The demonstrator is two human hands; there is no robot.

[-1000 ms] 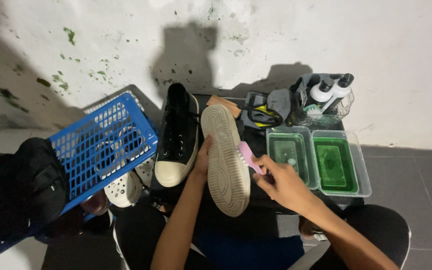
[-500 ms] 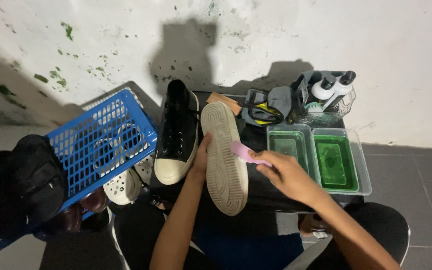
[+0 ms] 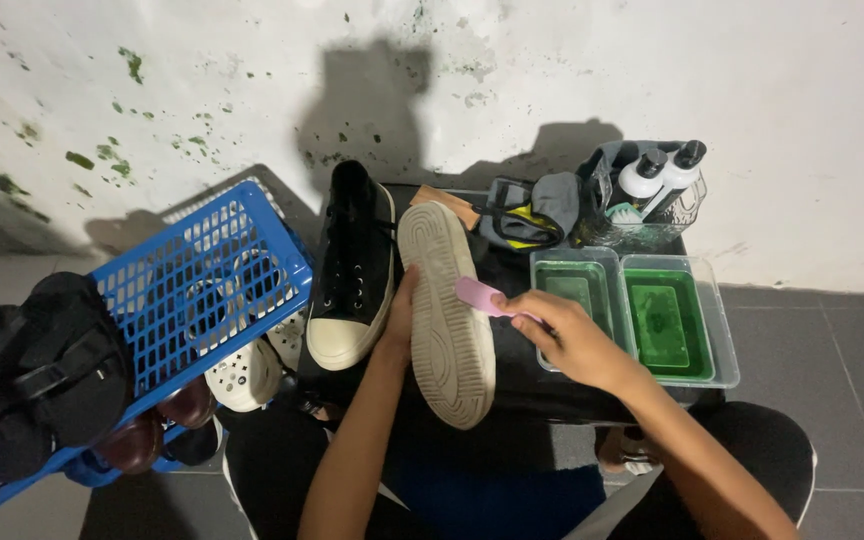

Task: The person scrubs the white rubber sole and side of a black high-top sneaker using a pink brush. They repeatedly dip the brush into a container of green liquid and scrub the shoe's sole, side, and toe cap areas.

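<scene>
A shoe with a pale, dirty sole (image 3: 444, 310) is held sole-up over a dark low table (image 3: 512, 385). My left hand (image 3: 399, 318) grips its left side. My right hand (image 3: 570, 338) holds a pink brush (image 3: 480, 297), whose head rests against the right edge of the sole near the middle. A black high-top sneaker (image 3: 354, 268) with a cream toe cap stands just left of the held shoe.
Two clear tubs of green liquid (image 3: 635, 317) sit to the right. Behind them a clear holder (image 3: 652, 195) has two white bottles. A grey cloth with scissors (image 3: 527, 220) lies at the back. A tilted blue basket (image 3: 192, 295), a white clog (image 3: 244, 377) and dark shoes are at left.
The brush has slid up the sole, from below its middle toward its upper half. My left hand keeps its grip on the shoe. The view shifted slightly.
</scene>
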